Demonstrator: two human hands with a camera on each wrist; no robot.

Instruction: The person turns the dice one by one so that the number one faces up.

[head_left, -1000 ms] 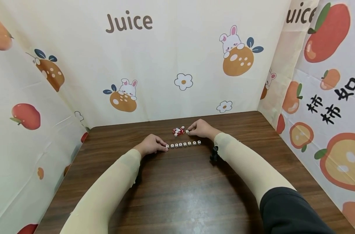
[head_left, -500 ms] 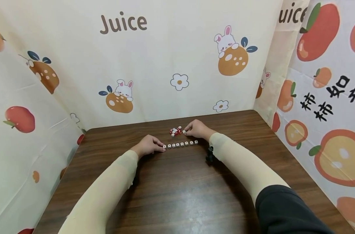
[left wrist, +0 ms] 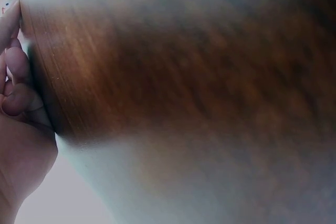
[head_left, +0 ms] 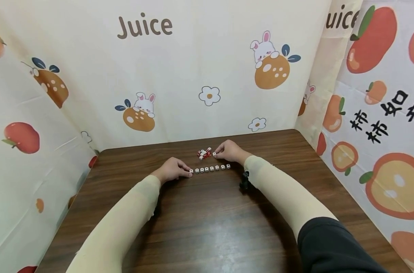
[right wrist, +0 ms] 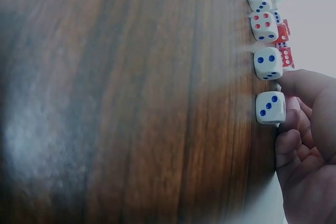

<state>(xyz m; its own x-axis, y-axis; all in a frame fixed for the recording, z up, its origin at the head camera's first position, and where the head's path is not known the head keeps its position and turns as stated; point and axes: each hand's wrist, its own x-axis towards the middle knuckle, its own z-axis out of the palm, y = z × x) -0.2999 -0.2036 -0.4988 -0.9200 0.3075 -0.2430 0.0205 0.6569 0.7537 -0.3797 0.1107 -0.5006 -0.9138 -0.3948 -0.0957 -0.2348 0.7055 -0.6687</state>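
In the head view, several white dice (head_left: 211, 169) stand in a row across the dark wooden table. My left hand (head_left: 172, 169) is at the row's left end, with thumb and fingers pinching the end die (head_left: 191, 171). Farther back, my right hand (head_left: 230, 151) pinches another white die (head_left: 214, 154) just right of a small heap of red and white dice (head_left: 204, 153). The right wrist view shows row dice (right wrist: 270, 107) with blue and red pips in front of the right hand (right wrist: 310, 135); they hide its fingertips. Only part of the left hand (left wrist: 21, 114) shows in the left wrist view.
The wooden table (head_left: 207, 220) stretches from the row toward the body. A printed curtain (head_left: 179, 68) rises along its back edge, and another printed sheet (head_left: 374, 151) stands on the right. A black wrist device (head_left: 244, 181) hangs under the right wrist.
The head view has shifted slightly, so everything appears a little farther left. Both hands keep their hold, and the dice stay in the same arrangement.
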